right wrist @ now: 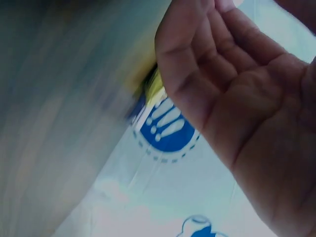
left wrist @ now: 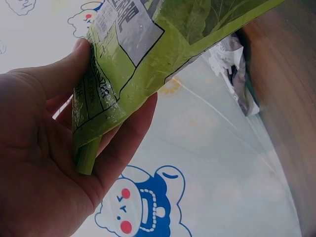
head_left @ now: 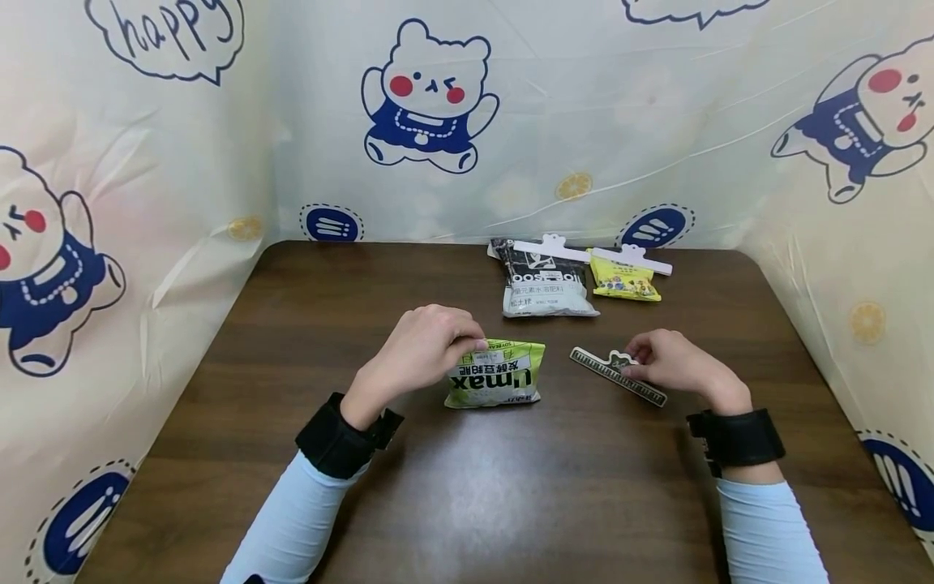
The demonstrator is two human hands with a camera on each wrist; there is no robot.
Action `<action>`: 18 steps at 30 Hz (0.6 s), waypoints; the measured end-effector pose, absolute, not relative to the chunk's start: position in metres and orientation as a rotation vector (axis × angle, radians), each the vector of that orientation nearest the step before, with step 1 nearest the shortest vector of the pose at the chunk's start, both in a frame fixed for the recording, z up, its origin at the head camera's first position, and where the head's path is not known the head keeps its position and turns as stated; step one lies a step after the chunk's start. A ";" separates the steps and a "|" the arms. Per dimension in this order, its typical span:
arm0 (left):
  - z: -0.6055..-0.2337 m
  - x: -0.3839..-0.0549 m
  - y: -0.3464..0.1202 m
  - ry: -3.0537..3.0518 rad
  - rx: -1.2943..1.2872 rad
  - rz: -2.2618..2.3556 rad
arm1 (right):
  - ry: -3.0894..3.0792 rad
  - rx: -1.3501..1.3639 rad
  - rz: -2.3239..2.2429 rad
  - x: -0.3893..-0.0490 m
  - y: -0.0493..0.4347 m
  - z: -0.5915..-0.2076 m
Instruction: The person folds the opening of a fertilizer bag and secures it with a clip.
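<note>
My left hand [head_left: 426, 345] pinches the top left corner of a small green and white packet [head_left: 496, 375], which has black lettering upside down in the head view. In the left wrist view the thumb presses on the packet's green film [left wrist: 133, 94], with fingers behind it. To the right, my right hand [head_left: 674, 362] pinches the raised tab of a long dark bag clip [head_left: 609, 371] with a pale edge. The clip slants down to the right, apart from the packet. The right wrist view shows curled fingers and palm, with the clip out of sight.
Toward the back of the brown table [head_left: 467, 503] lies a black and grey bag [head_left: 547, 288] with a white clip [head_left: 552, 249] across its top. Beside it is a yellow packet [head_left: 625, 280] with another white clip [head_left: 633, 258]. A printed curtain [head_left: 569, 97] encloses the table's back and sides.
</note>
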State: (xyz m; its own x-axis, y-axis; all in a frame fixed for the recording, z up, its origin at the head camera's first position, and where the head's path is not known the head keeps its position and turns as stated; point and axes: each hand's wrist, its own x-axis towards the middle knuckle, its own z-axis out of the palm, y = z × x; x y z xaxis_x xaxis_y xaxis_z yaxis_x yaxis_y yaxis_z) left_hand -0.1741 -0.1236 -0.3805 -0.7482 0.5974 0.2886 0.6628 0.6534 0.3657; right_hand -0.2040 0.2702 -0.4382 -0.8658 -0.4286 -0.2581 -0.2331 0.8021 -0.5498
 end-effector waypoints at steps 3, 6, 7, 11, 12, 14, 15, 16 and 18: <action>-0.381 -0.175 -0.124 -2.723 -1.045 -0.693 | 2.625 -0.527 -0.748 -0.203 0.259 -0.439; -0.380 -0.175 -0.124 -2.726 -1.044 -0.695 | 2.634 -0.555 -0.777 -0.202 0.249 -0.441; -0.380 -0.175 -0.124 -2.727 -1.044 -0.693 | 2.633 -0.567 -0.790 -0.202 0.246 -0.442; -0.380 -0.174 -0.123 -2.729 -1.050 -0.688 | 2.640 -0.601 -0.823 -0.200 0.233 -0.446; -0.380 -0.174 -0.123 -2.729 -1.051 -0.686 | 2.640 -0.610 -0.833 -0.199 0.230 -0.447; -0.380 -0.174 -0.123 -2.729 -1.052 -0.684 | 2.638 -0.636 -0.853 -0.199 0.225 -0.449; -0.380 -0.174 -0.123 -2.729 -1.051 -0.682 | 2.635 -0.652 -0.863 -0.199 0.223 -0.450; -0.380 -0.174 -0.124 -2.727 -1.055 -0.682 | 2.635 -0.669 -0.872 -0.198 0.221 -0.450; -0.380 -0.174 -0.124 -2.726 -1.055 -0.678 | 2.639 -0.700 -0.881 -0.198 0.218 -0.451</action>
